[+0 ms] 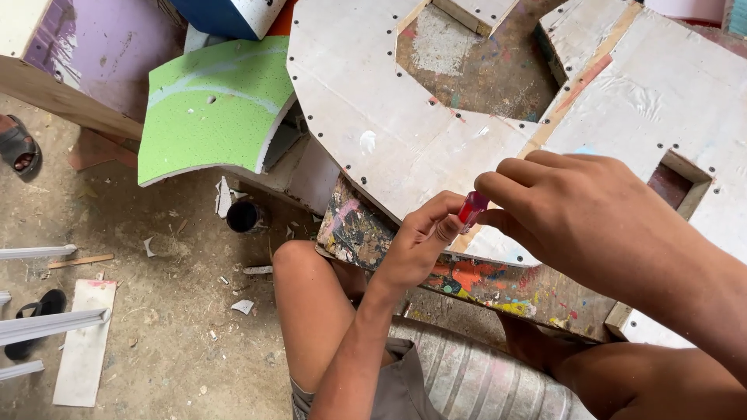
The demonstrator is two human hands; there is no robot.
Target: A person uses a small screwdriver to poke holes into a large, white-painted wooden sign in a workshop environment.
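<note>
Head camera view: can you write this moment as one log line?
left hand: touching red handle | right hand: gripping red handle | under hands: white board on paint-stained bench | nearby: green curved panel

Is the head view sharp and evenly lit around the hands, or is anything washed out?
Head view: soft daylight, no hard shadows; both hands, left hand and right hand, and the red handle are sharp; the white panel is slightly glary.

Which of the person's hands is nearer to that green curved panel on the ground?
Left. The left hand is closer to the green curved panel, which lies up and to its left; the right hand is farther right, over the white board.
</note>
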